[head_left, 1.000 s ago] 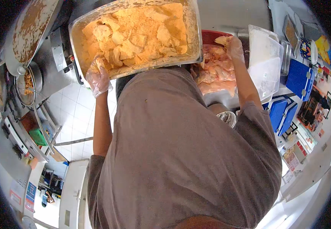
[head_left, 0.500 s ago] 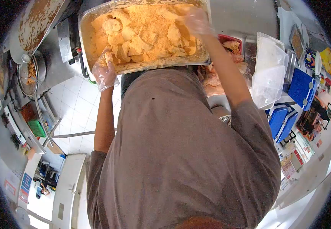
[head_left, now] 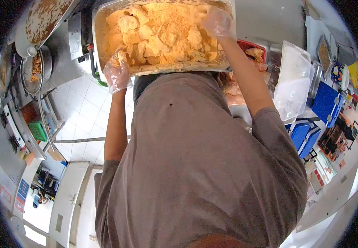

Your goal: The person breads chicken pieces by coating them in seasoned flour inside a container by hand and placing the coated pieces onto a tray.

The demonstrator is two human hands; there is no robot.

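A large rectangular tub point(head_left: 162, 68) holds orange breading flour with several coated chicken pieces point(head_left: 162, 39) in it. At the tub's near left corner, my left hand point(head_left: 118, 74), in a clear plastic glove, has its fingers closed over the rim. My right hand point(head_left: 219, 22), gloved the same way, reaches into the right end of the tub. Its fingertips are hidden in the flour, so what they hold, if anything, does not show.
Right of the tub lie raw meat pieces point(head_left: 233, 89) and a red container point(head_left: 263, 46) with more meat. Clear plastic containers point(head_left: 292, 80) and blue boxes point(head_left: 325, 99) stand farther right. A round strainer point(head_left: 32, 76) and a metal counter are on the left.
The view has shifted slightly, moving the tub a little to the right in frame. My right hand, blurred before, is clearer and slightly lower. My left hand stays at the tub's corner.
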